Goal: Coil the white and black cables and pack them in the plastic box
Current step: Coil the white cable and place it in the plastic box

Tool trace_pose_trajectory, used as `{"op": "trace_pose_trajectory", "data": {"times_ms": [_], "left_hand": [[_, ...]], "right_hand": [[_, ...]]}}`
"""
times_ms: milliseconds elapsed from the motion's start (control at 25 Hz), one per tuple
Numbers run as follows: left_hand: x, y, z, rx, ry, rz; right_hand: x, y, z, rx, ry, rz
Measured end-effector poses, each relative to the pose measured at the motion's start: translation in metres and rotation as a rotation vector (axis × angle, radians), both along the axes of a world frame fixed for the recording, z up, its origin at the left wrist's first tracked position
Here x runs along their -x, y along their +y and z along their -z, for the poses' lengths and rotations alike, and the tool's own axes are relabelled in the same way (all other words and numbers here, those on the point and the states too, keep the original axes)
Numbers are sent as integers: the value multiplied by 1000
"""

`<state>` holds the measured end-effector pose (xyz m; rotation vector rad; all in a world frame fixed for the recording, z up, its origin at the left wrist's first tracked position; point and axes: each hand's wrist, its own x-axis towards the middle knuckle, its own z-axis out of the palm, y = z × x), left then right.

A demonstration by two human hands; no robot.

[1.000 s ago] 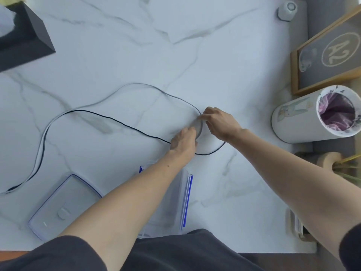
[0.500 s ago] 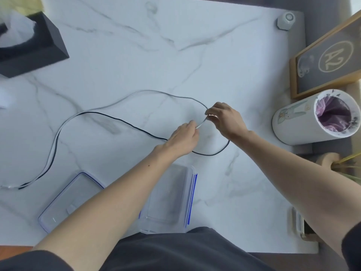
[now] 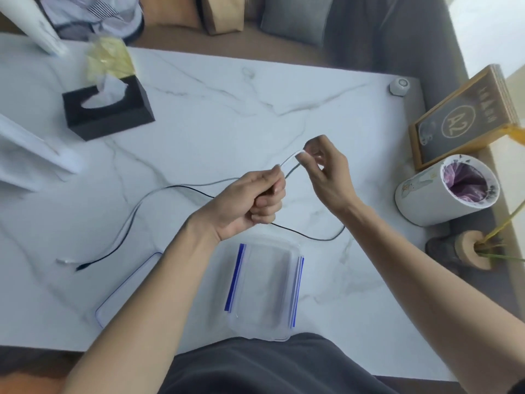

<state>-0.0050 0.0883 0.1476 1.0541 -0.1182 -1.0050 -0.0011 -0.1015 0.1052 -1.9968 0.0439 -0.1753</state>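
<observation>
Tissue box [image 3: 106, 109]: black, sat at 10 o'clock on the marble desk [image 3: 227, 115].
Black cable [image 3: 125, 231]: lay on the desk, free end at 8 o'clock, ran under the hands and looped round to 4 o'clock of them.
White cable [image 3: 289, 161]: short stretch lifted off the desk between the two hands; the rest trailed left alongside the black cable, faint.
Lid [image 3: 127, 282]: clear, flat on the desk at 7 o'clock, partly under the left forearm.
Left hand [image 3: 252, 200]: grip closed to a fist round the white cable, raised above desk centre.
Plastic box [image 3: 264, 288]: clear, blue clips, open, at 6 o'clock near the desk edge; no cable in it.
Right hand [image 3: 326, 172]: thumb and forefinger pinched on the white cable's end, other fingers loose.
Bin [image 3: 443, 191]: white cylinder at 3 o'clock.
</observation>
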Motion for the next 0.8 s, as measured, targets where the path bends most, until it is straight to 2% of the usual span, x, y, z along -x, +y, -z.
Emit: {"op": "trace_pose_trajectory", "data": {"times_ms": [200, 360, 440, 560, 680, 800], "left_hand": [[24, 33, -41, 278, -35, -45], [36, 56, -64, 401, -65, -107], [38, 69, -73, 442, -85, -206], [36, 90, -83, 382, -192, -436], [32, 110, -81, 281, -283, -634], [30, 128, -72, 153, -362, -810]], "right_hand": [[21, 79, -45, -244, 92, -115], [40, 121, -49, -178, 149, -264], [51, 136, -49, -71, 137, -323], [73, 153, -49, 161, 154, -431], [92, 151, -50, 279, 155, -517], [101, 143, -60, 377, 80, -542]]}}
